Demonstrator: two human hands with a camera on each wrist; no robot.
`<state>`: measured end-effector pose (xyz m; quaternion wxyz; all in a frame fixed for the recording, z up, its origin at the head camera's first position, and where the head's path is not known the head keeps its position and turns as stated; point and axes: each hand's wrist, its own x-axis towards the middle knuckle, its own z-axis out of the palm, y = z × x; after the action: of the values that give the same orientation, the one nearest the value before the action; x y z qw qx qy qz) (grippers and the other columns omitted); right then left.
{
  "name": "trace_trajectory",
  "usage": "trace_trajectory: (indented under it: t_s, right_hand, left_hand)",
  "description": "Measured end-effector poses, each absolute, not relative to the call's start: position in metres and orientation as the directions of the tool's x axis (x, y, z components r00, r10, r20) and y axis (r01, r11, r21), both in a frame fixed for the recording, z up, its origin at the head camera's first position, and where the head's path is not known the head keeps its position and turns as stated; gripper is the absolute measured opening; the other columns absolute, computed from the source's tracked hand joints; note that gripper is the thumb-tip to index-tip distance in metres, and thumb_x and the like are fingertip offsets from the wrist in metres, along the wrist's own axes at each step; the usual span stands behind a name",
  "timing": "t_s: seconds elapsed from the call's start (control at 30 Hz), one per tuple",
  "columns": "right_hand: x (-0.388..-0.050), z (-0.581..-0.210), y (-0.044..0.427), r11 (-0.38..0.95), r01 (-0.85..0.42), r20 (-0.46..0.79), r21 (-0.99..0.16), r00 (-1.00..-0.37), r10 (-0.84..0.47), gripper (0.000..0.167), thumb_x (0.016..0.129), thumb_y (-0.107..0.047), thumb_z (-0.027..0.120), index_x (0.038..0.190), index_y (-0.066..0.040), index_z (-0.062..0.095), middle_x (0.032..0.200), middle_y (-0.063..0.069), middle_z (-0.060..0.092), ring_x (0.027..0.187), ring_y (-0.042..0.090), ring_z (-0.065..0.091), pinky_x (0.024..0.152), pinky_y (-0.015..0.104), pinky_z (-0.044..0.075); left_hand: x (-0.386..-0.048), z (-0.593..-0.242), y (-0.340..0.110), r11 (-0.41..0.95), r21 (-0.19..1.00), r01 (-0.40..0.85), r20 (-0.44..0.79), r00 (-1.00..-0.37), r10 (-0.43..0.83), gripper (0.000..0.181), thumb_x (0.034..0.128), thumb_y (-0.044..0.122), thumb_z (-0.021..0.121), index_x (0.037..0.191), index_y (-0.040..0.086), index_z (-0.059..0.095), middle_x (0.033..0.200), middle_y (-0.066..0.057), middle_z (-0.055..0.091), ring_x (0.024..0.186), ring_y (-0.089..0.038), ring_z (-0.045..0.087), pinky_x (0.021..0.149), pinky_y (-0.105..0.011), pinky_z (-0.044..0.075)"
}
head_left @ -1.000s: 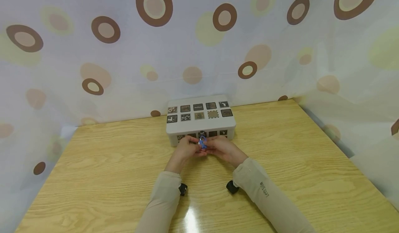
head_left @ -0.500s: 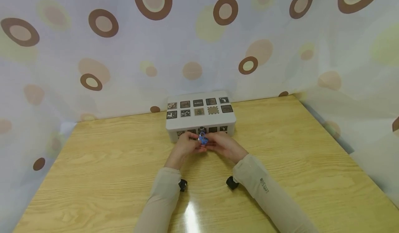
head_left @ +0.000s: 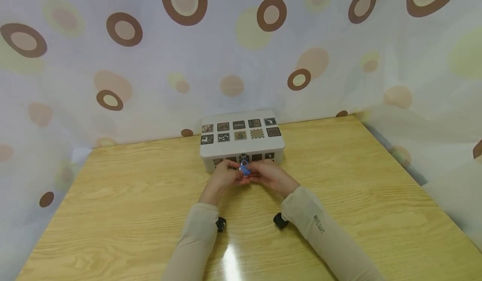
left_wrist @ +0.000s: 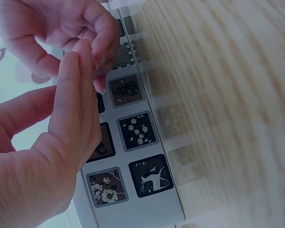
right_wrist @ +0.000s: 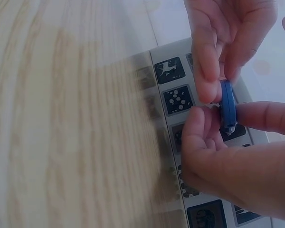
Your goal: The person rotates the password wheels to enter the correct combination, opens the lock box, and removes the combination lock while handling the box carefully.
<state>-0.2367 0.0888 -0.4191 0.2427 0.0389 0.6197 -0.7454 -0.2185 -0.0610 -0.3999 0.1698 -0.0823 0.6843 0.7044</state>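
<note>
A small blue padlock (head_left: 245,170) with a loop at its top is held in front of the metal clasp (head_left: 244,157) on a white box (head_left: 241,149). My left hand (head_left: 225,174) pinches it from the left with thumb and fingertips. From the other side my right hand (head_left: 273,175) grips it between thumb and curled fingers. In the right wrist view the padlock (right_wrist: 228,107) appears edge-on between both hands, a shiny metal bit at one end. Fingers hide it in the left wrist view. Whether the loop passes through the clasp, I cannot tell.
The box, covered in dark picture squares, stands at the back of a wooden table (head_left: 132,205) near a curtain (head_left: 150,76) with brown and yellow spots. A second curtain side closes off the right. Black straps (head_left: 280,221) sit at the wrists.
The padlock has tipped slightly, so more of its blue body faces up than a second ago. Both hands stay at the clasp; the head view has shifted a little.
</note>
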Motion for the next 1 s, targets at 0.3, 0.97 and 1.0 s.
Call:
trace_trajectory:
  t_s: [0.3, 0.97, 1.0]
  right_hand:
    - [-0.2349, -0.4215, 0.0888, -0.113, 0.368, -0.313, -0.923, -0.888, -0.338, 0.029, 0.097, 0.000, 0.046, 0.116, 0.021, 0.051, 0.090, 0.008, 0.060, 0.078, 0.013, 0.061, 0.071, 0.020, 0.057]
    - [-0.2352, -0.4204, 0.0860, -0.142, 0.405, -0.349, -0.903, -0.886, -0.306, 0.029, 0.095, -0.003, 0.048, 0.115, 0.019, 0.053, 0.084, 0.009, 0.062, 0.075, 0.014, 0.063, 0.068, 0.022, 0.057]
    - [-0.2356, -0.4205, 0.0858, -0.135, 0.409, -0.354, -0.903, -0.884, -0.306, 0.030, 0.095, -0.003, 0.048, 0.115, 0.018, 0.053, 0.084, 0.009, 0.062, 0.074, 0.014, 0.063, 0.068, 0.021, 0.057]
  left_hand:
    - [-0.2185, -0.4022, -0.0611, 0.031, 0.938, -0.345, -0.346, -0.930, 0.126, 0.027, 0.0907, -0.016, 0.049, 0.117, -0.013, 0.043, 0.092, -0.026, 0.060, 0.073, -0.025, 0.069, 0.073, -0.030, 0.062]
    - [-0.2188, -0.4019, -0.0610, 0.022, 0.945, -0.327, -0.327, -0.937, 0.126, 0.026, 0.0905, -0.017, 0.048, 0.116, -0.014, 0.043, 0.091, -0.027, 0.058, 0.071, -0.027, 0.069, 0.072, -0.031, 0.062]
    - [-0.2190, -0.4019, -0.0610, 0.023, 0.946, -0.324, -0.325, -0.937, 0.127, 0.026, 0.0905, -0.017, 0.048, 0.116, -0.015, 0.043, 0.092, -0.027, 0.057, 0.072, -0.028, 0.069, 0.073, -0.032, 0.062]
